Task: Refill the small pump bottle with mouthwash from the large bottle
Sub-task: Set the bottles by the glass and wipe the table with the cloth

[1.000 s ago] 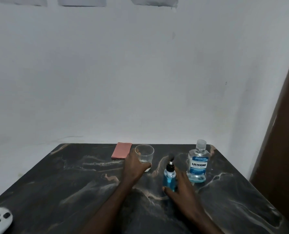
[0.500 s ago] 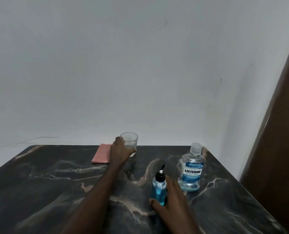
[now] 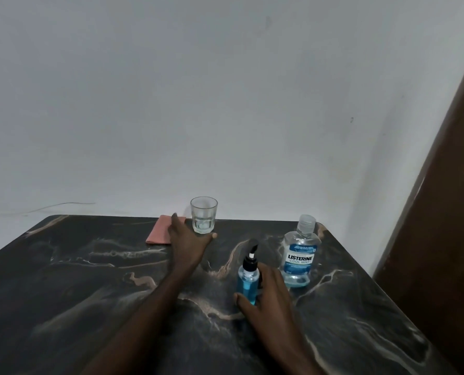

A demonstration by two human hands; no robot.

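Note:
The small pump bottle [image 3: 248, 277], clear with blue liquid and a black pump, stands upright on the dark marbled table [image 3: 90, 293]. My right hand [image 3: 266, 301] is wrapped around its lower part, thumb in front and fingers behind. The large Listerine bottle [image 3: 300, 255], capped and holding pale blue mouthwash, stands just to the right, apart from my hand. My left hand [image 3: 187, 247] lies with spread fingers at the foot of a clear glass [image 3: 203, 212] near the table's far edge; the glass stands on its own.
A folded pink cloth [image 3: 157, 234] lies left of the glass, partly under my left hand. A white wall runs close behind the table. A brown wooden panel [image 3: 442, 239] stands along the right side.
My left hand carried the glass away toward the table's far edge, set it down and let go. My right hand stayed on the small pump bottle. The view tilted down.

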